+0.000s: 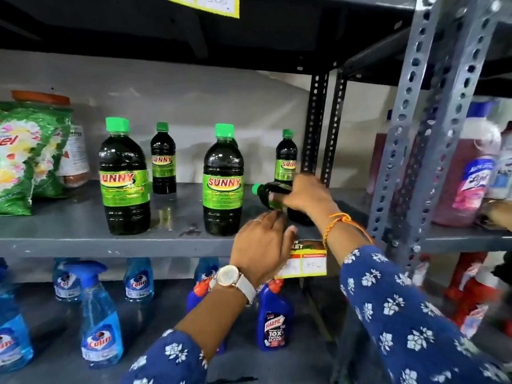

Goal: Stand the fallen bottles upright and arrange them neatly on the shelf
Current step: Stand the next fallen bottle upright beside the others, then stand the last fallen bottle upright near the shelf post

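On the grey middle shelf (69,239), right of centre in the frame, the right hand (307,196) has its fingers wrapped round a fallen bottle (270,194), dark with a green cap, lying tilted with the cap pointing left! Just below it hovers the left hand (261,245), fingers loosely together and holding nothing, a watch (231,277) on that wrist. Four more green-capped bottles stand upright: a big one (123,176) at left, a small one (163,159) behind it, another big one (223,180) at centre, and a small one (286,159) partly hidden behind the right hand. A green packet (25,159) is cut off at the left edge. A price tag (307,261) hangs half covered by the left hand. Blue spray bottles (101,317) line the lower shelf. Blurred pink bottles (465,173) sit beyond the steel post (415,106) at right.
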`<state>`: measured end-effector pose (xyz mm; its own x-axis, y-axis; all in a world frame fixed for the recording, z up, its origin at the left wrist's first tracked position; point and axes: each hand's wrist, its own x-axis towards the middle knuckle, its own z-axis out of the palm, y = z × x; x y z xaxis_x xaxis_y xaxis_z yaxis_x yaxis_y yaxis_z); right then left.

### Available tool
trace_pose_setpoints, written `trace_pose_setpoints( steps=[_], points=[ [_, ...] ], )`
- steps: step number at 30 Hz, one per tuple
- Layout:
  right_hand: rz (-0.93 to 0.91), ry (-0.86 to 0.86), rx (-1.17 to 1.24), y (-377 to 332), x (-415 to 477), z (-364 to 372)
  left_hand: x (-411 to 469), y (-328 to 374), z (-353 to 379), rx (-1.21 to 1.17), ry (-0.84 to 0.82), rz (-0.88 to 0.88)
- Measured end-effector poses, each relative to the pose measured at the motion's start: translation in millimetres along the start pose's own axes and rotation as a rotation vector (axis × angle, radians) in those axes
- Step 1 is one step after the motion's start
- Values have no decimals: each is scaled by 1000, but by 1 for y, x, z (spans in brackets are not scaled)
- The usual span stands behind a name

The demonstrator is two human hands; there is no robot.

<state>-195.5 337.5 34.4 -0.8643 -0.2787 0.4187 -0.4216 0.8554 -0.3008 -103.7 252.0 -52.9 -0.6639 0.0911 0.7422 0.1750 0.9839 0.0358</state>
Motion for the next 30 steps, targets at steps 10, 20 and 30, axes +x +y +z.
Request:
trace_pose_setpoints(
  steps=[10, 20, 30],
  points=[
    [85, 125, 493, 28, 4, 8, 0, -7, 7, 103, 1, -34],
    [40, -11, 1064, 47, 1, 22, 2, -1, 1, 7, 17, -154],
    [44, -53, 1023, 58, -1, 28, 9, -3, 8, -19, -16, -266]
  ],
)
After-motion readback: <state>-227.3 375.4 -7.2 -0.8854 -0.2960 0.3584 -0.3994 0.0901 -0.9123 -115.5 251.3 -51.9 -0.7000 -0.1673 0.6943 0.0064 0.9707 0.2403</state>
